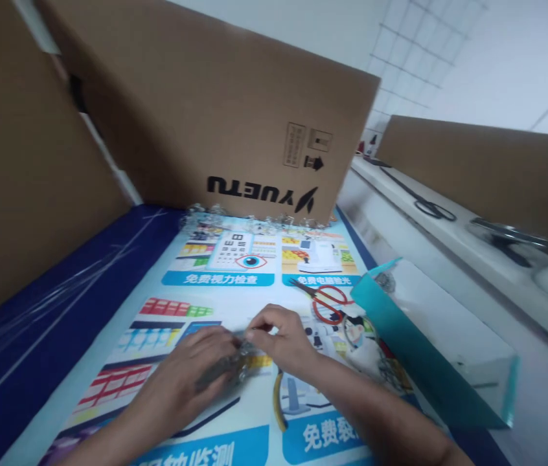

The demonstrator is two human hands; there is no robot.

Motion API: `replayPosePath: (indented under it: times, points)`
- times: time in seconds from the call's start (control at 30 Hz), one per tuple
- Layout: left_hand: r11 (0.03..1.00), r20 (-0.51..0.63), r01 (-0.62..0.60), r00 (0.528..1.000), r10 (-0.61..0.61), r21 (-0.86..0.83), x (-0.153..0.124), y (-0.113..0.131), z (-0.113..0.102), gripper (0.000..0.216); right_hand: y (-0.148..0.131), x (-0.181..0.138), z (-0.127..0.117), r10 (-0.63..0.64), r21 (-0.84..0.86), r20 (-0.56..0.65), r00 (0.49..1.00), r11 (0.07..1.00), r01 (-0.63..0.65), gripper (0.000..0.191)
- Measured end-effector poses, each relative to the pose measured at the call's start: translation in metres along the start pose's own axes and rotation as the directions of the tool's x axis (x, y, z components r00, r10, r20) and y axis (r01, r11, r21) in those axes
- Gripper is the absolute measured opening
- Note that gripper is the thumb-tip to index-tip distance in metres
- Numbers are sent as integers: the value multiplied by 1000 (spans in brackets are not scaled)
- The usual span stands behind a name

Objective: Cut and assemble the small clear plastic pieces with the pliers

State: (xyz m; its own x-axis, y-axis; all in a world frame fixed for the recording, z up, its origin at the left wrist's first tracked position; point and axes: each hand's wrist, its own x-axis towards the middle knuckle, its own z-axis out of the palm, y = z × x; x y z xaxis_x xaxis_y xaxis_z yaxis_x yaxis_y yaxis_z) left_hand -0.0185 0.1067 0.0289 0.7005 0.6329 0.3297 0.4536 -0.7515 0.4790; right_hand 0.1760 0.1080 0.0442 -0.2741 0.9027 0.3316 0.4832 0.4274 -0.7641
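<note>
My left hand (196, 369) lies low over the poster, its fingers bent round a small silvery, clear tangle (243, 362) that looks like thin wire or beads. From the other side my right hand (281, 336) meets it, with thumb and index finger pinched at the upper end of the tangle. What exactly sits between those fingertips is too small and blurred to make out. Under my right wrist, a tool with a curved yellow handle (278, 404), perhaps pliers, is partly hidden. Beyond that hand lie red-handled scissors (330, 304), their dark blades pointing up and left.
A printed poster (216, 301) covers the blue tabletop (60, 317). Along the cardboard wall (196, 103) runs a row of silvery clear pieces (264, 225). At right stand a teal-edged tray (410, 349) and a white ledge (468, 239) holding black scissors (432, 209).
</note>
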Motion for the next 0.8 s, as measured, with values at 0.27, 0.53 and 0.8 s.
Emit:
replayPosePath:
  times: [0.27, 0.53, 0.8]
  points:
    - [994, -110, 105, 989, -101, 32, -11, -29, 27, 26, 7, -8, 19, -138, -268, 92, 986, 950, 158, 13]
    - [928, -100, 369, 923, -372, -47, 8, -31, 34, 22, 13, 10, 10, -22, -442, 164, 986, 892, 94, 21]
    - [943, -162, 331, 930, -330, -21, 41, -15, 44, 22, 20, 24, -49, 107, -541, 293, 950, 838, 72, 17]
